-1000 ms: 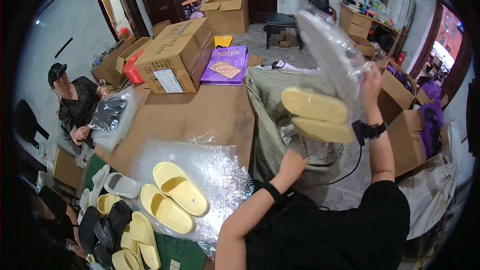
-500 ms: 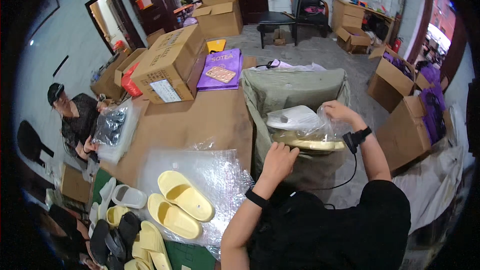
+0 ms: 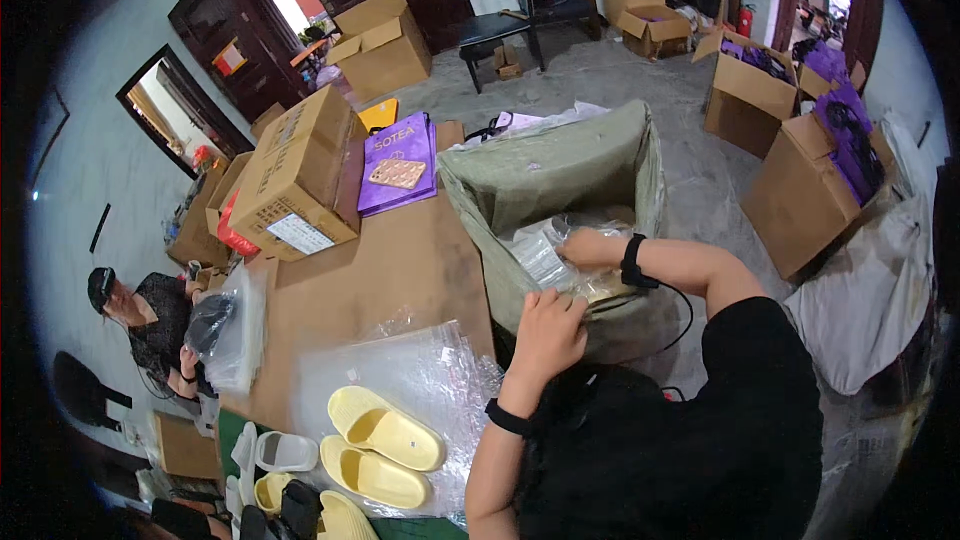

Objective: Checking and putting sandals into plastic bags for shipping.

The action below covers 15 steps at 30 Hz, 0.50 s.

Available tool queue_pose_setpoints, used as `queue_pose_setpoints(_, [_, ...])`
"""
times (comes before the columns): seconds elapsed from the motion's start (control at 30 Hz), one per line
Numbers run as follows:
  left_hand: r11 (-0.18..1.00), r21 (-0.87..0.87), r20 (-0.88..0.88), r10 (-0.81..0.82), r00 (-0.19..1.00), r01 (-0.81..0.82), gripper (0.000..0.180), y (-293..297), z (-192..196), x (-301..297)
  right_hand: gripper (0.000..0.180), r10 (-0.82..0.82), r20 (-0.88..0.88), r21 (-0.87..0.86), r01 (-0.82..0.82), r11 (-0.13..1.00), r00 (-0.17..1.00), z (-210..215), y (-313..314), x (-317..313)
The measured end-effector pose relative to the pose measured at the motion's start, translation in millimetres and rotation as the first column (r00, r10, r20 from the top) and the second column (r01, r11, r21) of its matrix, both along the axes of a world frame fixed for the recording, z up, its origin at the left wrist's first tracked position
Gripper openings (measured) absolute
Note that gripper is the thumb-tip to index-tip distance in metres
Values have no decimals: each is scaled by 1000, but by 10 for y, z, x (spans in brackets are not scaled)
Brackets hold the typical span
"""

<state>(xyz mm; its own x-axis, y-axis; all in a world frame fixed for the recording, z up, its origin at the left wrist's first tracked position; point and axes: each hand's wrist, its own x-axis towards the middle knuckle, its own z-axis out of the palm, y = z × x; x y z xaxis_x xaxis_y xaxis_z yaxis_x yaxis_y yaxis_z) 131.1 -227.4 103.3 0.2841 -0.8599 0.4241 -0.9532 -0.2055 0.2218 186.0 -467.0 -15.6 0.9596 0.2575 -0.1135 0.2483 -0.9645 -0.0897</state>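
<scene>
A large grey-green cloth-lined bin [image 3: 550, 155] stands beside the table, with clear plastic bags inside it. My right hand [image 3: 592, 248] reaches down into it, fingers curled at a crinkled clear plastic bag [image 3: 540, 252] with something pale in it; the fingertips are partly hidden. Below that bag, something yellowish shows through plastic [image 3: 605, 288]. My left hand [image 3: 550, 333] is closed over the bin's near rim. To its left, a pair of pale yellow slide slippers [image 3: 385, 440] lies on a stack of clear plastic bags [image 3: 320, 370].
More yellow, black and white slippers [image 3: 288, 452] lie at the table's near left. A cardboard box [image 3: 295, 175] and a purple bag with a patterned phone [image 3: 397, 172] occupy the far side. Across the table, another person [image 3: 150, 325] holds clear bags. Open cartons [image 3: 800, 195] stand to the right.
My right hand has moved down and left into the bin; the bag it held raised has gone lower with it. My left hand remains on the rim. The view has shifted.
</scene>
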Motion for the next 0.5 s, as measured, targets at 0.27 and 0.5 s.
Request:
queue_pose_setpoints(0.27, [965,29,28,259,966,-260,30,200,-160,124,46,-54,-724,127,209,970,688,268,-599,477])
queue_pose_setpoints(0.5, [954,-9,-50,300,953,-301,22,268,-695,-4,33,-652,-115,737,505,450,750,535,-2660,347])
